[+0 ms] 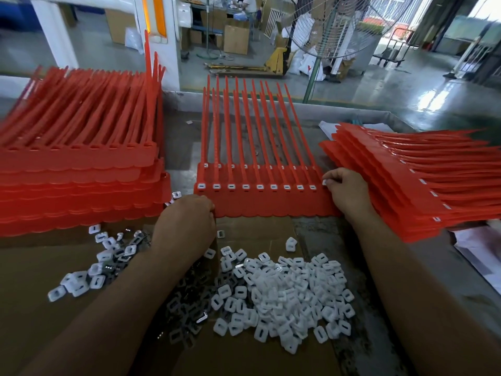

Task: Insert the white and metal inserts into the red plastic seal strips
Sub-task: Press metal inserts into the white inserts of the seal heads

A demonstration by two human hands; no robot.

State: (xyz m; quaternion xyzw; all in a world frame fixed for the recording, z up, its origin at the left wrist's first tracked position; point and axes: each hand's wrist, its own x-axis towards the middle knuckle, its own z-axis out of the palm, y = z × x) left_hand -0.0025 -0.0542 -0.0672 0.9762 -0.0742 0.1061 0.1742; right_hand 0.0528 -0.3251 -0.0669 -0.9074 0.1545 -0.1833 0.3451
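1 red seal strip sheet (pixel 265 206) lies flat mid-table with 9 seated inserts (pixel 245 187) in its row. The right hand (pixel 345 192) pinches a 10th insert (pixel 324 182) at the sheet's right end. The left hand (pixel 187 221) curls its fingers round the near-left edge. 2 red stacks flank it, the left stack (pixel 81 180) and the right stack (pixel 401 180). Loose white inserts (pixel 287 294) and metal inserts (pixel 187 308) lie heaped on cardboard (pixel 257 232), partly hidden by both forearms.
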